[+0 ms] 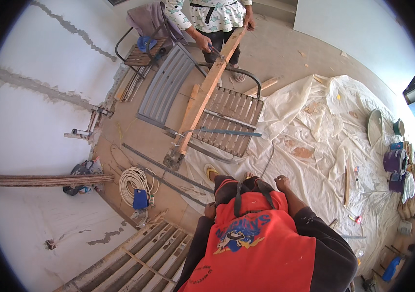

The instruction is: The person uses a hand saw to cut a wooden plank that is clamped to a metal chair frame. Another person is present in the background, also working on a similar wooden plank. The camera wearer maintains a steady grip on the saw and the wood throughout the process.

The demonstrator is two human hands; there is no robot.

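My left hand (210, 210) hangs low beside my hip, its fingers mostly hidden. My right hand (282, 183) is held out on the other side over the plastic sheet, fingers curled in, with nothing visible in it. Ahead of me a long wooden plank (212, 85) slants across a slatted metal chair (231, 119). Opposite stands a co-worker, whose one hand (249, 22) steadies the plank's far end. Their other hand (202, 43) grips a plier-like tool (215, 51) against the wood. A blue-grey metal bar (231, 132) lies across the chair near the plank's near end.
Crumpled plastic sheeting (314, 126) covers the floor to the right, with buckets (394, 161) along its far edge. At left are a coiled pale hose (137, 185), long metal bars (168, 173) and a bundle of rods (47, 180). A slatted wooden frame (134, 255) lies at lower left.
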